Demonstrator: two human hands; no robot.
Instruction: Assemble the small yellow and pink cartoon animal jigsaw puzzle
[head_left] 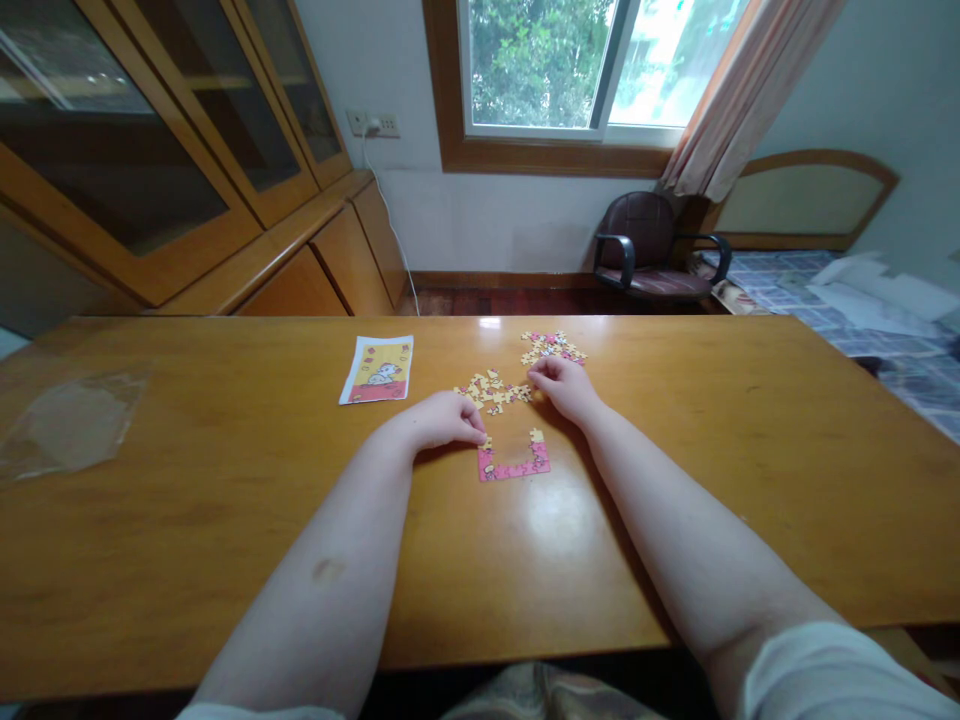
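My left hand (pixel 448 420) is closed, its fingertips pinched on a yellow jigsaw piece (pixel 487 443) at the upper left end of a part-joined puzzle border (pixel 514 470). That border is mostly pink and forms a U shape, with a yellow piece (pixel 537 436) topping its right side. Between and beyond my hands lies a spread of loose yellow jigsaw pieces (pixel 493 388). At its right edge my right hand (pixel 566 390) has thumb and fingers pressed together; whatever they hold is too small to make out. Just behind that hand is a second heap of pieces (pixel 551 345), yellow, pink and white.
A picture sheet (pixel 381 370) with a white animal on yellow and pink lies left of the pieces. Farther left is a clear plastic bag (pixel 71 420). The wooden table (pixel 225 520) has a cabinet (pixel 300 250) behind it and an office chair (pixel 649 245) beyond its far edge.
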